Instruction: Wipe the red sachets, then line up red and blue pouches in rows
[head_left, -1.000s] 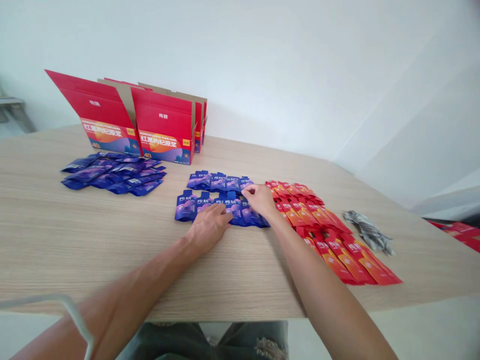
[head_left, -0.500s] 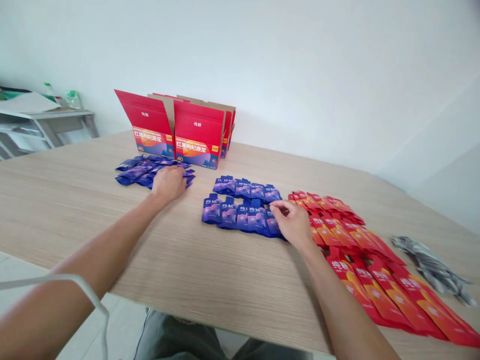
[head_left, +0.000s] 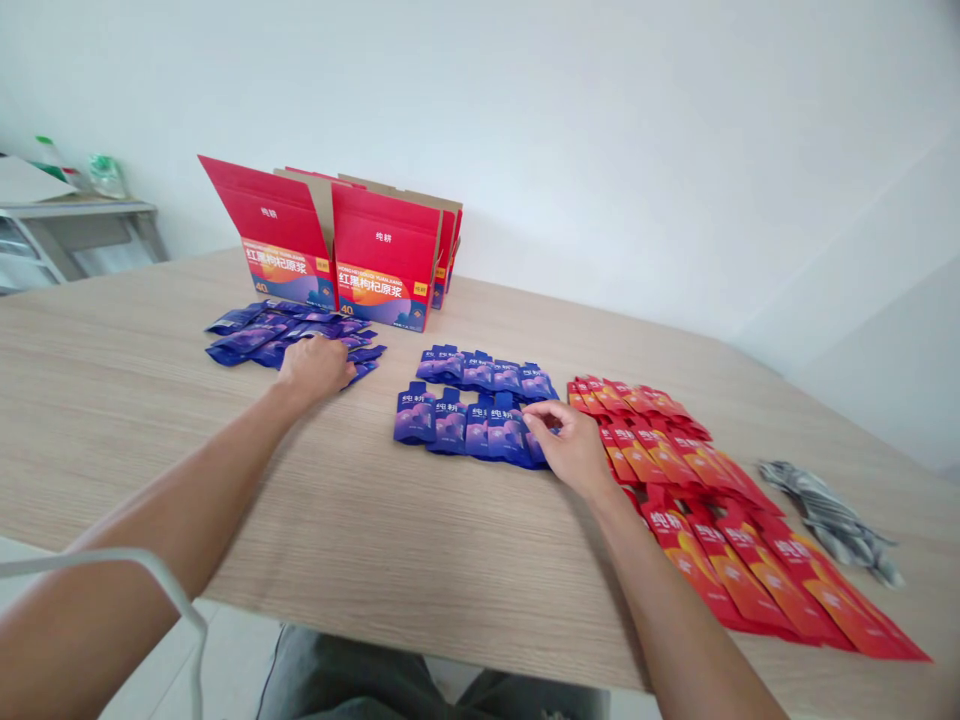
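At the left, my left hand (head_left: 318,366) reaches onto a loose pile of dark blue drink pouches (head_left: 251,336). Its fingers curl down among them, and the fingertips are hidden, so any grip there cannot be made out. Two rows of overlapping blue spout pouches lie mid-table: a far row (head_left: 478,370) and a near row (head_left: 450,424). My right hand (head_left: 568,440) is at the right end of the near row. Thumb and forefinger are bent together at the last blue pouch (head_left: 535,450), which the hand partly covers.
Open red cartons (head_left: 386,268) stand behind the pile, near the wall. Red pouches (head_left: 694,545) lie in three rows at the right, beside a crumpled striped cloth (head_left: 829,515). A side desk (head_left: 82,208) holds bottles. A white cable (head_left: 161,575) crosses the lower left.
The camera view has shifted slightly, moving the things on the table leftward in the picture. My left hand has slid a little within the pile; my right hand stays at the near row's end.
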